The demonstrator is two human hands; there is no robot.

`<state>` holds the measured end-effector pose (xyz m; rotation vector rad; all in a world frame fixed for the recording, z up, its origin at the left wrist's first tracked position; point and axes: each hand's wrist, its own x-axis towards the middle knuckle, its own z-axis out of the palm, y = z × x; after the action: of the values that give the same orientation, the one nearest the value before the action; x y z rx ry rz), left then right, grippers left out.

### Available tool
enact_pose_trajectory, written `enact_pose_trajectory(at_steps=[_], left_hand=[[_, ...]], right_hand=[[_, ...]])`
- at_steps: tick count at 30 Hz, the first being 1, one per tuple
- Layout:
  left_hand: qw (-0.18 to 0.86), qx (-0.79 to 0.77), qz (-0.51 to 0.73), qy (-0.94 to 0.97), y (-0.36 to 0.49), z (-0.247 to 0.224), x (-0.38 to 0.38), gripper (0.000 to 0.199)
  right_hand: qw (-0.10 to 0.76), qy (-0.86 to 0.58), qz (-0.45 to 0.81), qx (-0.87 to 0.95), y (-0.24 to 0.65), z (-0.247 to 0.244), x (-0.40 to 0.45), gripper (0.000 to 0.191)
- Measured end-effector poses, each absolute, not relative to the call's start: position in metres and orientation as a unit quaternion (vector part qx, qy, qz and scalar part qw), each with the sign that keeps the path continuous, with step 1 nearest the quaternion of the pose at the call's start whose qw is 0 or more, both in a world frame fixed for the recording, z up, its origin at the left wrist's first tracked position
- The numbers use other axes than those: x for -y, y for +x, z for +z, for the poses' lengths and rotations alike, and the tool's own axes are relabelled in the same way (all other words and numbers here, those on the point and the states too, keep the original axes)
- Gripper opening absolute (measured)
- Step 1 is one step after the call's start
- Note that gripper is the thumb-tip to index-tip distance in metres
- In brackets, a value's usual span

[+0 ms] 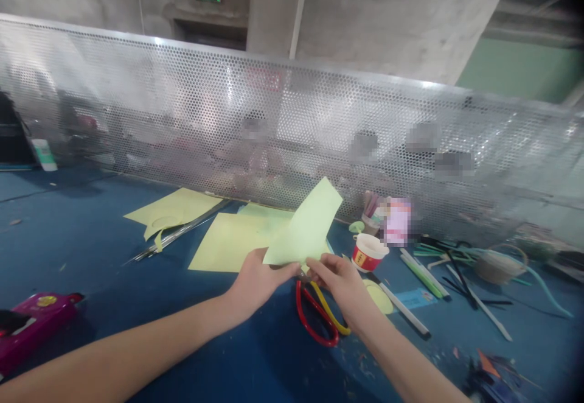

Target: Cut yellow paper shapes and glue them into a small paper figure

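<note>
A pale green-yellow piece of paper [306, 223] is held upright at an angle above the blue table. My left hand [258, 281] pinches its lower left edge between thumb and fingers. At the lower right corner, my right hand [335, 275] is closed on the same paper, its fingertips close to the left thumb. Scissors [314, 318] with one red and one yellow handle loop lie below the hands, their blades mostly hidden. Behind my left hand lies a flat yellow sheet [223, 241]. A round yellow paper disc [378, 296] rests beside my right wrist.
A red-and-white paper cup [370, 252], markers [424, 276] and a small basket [498, 266] with cords sit at right. Cut yellow paper [176, 208] and thin metallic wires [171, 238] lie back left. A magenta tool [39, 324] stands left. A perforated metal screen [191, 117] bounds the table.
</note>
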<state>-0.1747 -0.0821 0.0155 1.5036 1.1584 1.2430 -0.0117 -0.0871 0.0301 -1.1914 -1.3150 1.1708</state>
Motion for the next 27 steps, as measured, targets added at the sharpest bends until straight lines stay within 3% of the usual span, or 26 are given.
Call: enact_pose_trajectory(at_steps=[13, 21, 27], left_hand=[[0.477, -0.438, 0.509, 0.567, -0.172, 0.023, 0.082, 0.022], [0.596, -0.356, 0.522, 0.495, -0.168, 0.025, 0.085, 0.036], [0.6, -0.357, 0.508, 0.504, -0.169, 0.028, 0.086, 0.039]], right_hand=[[0.489, -0.462, 0.509, 0.537, -0.009, 0.031, 0.085, 0.035], [0.5, -0.468, 0.48, 0.548, -0.004, 0.026, 0.081, 0.035], [0.501, -0.468, 0.484, 0.543, -0.003, 0.029, 0.081, 0.035]])
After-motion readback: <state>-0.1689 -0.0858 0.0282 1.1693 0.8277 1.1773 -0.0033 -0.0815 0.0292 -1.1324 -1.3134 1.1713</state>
